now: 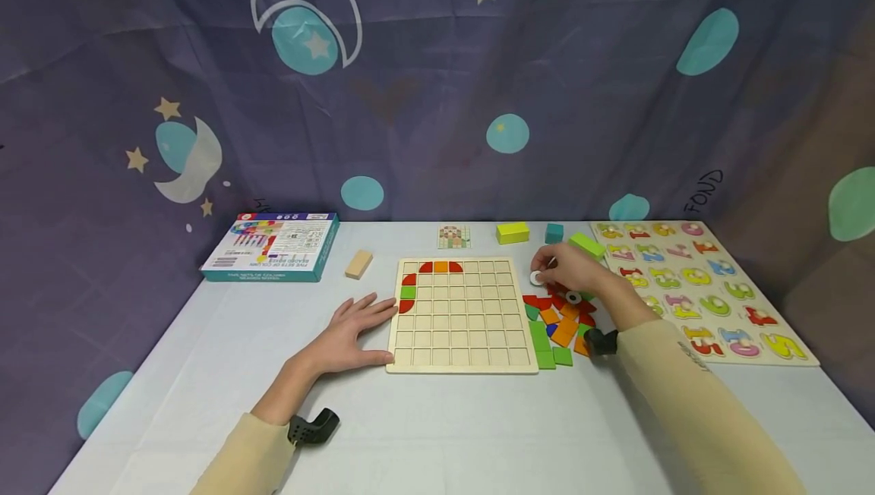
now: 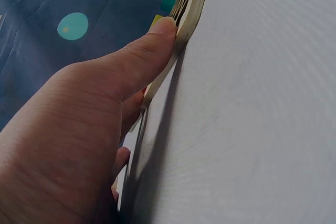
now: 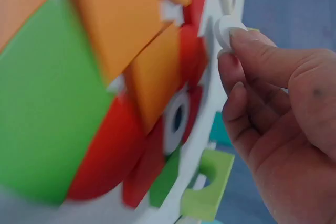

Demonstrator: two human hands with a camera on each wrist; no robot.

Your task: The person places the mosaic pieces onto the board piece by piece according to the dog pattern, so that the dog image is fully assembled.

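My left hand rests at the left edge of a wooden grid board, fingers spread and thumb at its near corner. The left wrist view shows the thumb against the board's rim. Between thumb and fingers my right hand pinches a white round disc, held off the board's right side. Below that hand lies a pile of flat orange, red and green pieces, with a second white disc with a dark centre among them. Red quarter-rounds, an orange square and a green square sit in the board's upper-left cells.
A boxed set lies at the back left, with a plain wooden block near it. Behind the board are a small pattern card, a yellow block and a teal block. A number puzzle board lies right.
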